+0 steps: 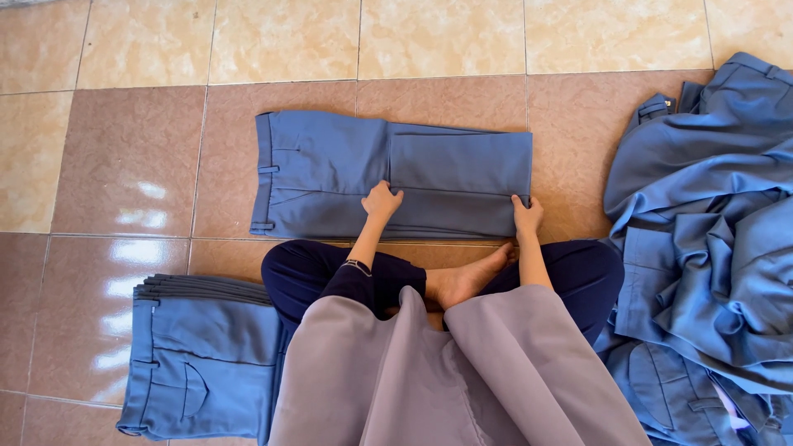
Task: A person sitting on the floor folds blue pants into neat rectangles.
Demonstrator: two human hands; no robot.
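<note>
A pair of blue trousers (330, 169) lies folded flat on the tiled floor in front of me, waistband at the left, legs folded over at the right. My left hand (382, 201) rests on the middle of the trousers, fingers curled against the fabric near the fold's edge. My right hand (526, 213) presses on the lower right corner of the folded legs. I sit cross-legged, with a bare foot (467, 279) between my knees.
A neat stack of folded blue trousers (198, 363) lies at my left. A loose heap of unfolded blue trousers (710, 223) fills the right side. Brown and beige floor tiles (132, 165) surround everything.
</note>
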